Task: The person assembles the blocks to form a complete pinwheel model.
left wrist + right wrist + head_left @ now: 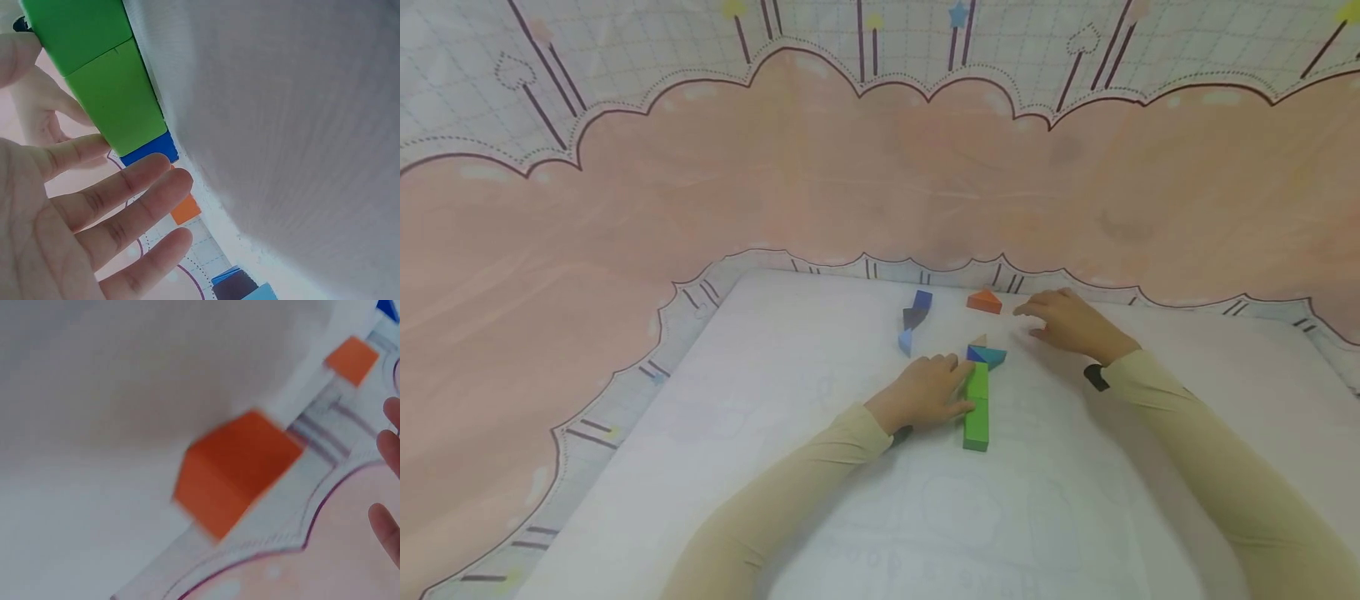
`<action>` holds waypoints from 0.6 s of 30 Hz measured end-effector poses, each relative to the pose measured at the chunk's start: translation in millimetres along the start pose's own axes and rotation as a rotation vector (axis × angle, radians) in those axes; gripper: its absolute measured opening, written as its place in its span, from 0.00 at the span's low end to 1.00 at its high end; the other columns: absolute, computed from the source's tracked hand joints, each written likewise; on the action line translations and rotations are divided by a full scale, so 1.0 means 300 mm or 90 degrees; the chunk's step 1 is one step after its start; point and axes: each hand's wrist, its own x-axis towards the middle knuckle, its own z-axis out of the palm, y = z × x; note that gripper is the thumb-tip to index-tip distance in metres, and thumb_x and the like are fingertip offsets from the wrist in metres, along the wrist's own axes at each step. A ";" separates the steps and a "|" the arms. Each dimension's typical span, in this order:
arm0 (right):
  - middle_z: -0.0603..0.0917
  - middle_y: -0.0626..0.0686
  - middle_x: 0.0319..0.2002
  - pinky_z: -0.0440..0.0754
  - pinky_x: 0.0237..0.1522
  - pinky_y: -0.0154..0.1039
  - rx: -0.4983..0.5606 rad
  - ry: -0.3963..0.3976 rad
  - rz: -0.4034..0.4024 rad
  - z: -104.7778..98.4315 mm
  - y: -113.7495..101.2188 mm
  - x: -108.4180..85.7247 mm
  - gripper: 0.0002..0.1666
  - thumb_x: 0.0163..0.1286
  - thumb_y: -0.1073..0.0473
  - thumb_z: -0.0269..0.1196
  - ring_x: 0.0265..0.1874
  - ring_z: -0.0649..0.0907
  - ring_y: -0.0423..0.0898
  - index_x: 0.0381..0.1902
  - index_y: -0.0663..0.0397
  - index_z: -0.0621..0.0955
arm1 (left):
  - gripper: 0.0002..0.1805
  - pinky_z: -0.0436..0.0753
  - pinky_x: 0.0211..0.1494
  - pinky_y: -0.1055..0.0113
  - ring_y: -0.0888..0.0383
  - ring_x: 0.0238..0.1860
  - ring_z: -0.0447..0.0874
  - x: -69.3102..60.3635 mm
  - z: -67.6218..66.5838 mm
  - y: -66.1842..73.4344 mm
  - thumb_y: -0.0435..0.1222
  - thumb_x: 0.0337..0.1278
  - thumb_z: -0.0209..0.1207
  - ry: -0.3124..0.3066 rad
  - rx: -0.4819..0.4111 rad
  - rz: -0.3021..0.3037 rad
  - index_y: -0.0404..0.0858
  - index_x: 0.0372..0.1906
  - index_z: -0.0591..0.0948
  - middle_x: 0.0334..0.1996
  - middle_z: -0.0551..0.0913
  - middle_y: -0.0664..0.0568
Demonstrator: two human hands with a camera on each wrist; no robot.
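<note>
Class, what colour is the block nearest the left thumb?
The block is green, clearest in the left wrist view.

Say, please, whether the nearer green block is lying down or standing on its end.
Lying down: the nearer green block stretches lengthwise along the white table, end to end with the other green block.

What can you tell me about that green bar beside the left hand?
The green bar is two smooth, painted-looking blocks laid end to end, a thin seam between them; the farther one looks lighter in the left wrist view. It lies on the white surface, pointing forward. The left hand touches its left side with thumb and index finger, and its far end appears to meet a blue block.
</note>
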 end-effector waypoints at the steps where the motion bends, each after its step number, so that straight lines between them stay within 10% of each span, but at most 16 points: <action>1: 0.83 0.59 0.46 0.70 0.57 0.59 -0.002 0.000 0.007 -0.005 0.013 -0.011 0.20 0.55 0.65 0.68 0.50 0.79 0.59 0.48 0.57 0.81 | 0.36 0.72 0.36 0.70 0.61 0.35 0.70 -0.001 -0.001 0.001 0.59 0.61 0.48 0.001 0.000 0.001 0.43 0.67 0.64 0.42 0.75 0.53; 18: 0.83 0.60 0.42 0.71 0.54 0.63 -0.048 -0.072 0.092 0.013 0.144 -0.104 0.18 0.54 0.62 0.69 0.47 0.78 0.58 0.45 0.58 0.82 | 0.35 0.70 0.34 0.71 0.61 0.34 0.69 0.001 0.001 -0.001 0.59 0.61 0.48 0.000 -0.002 0.000 0.43 0.67 0.64 0.40 0.74 0.54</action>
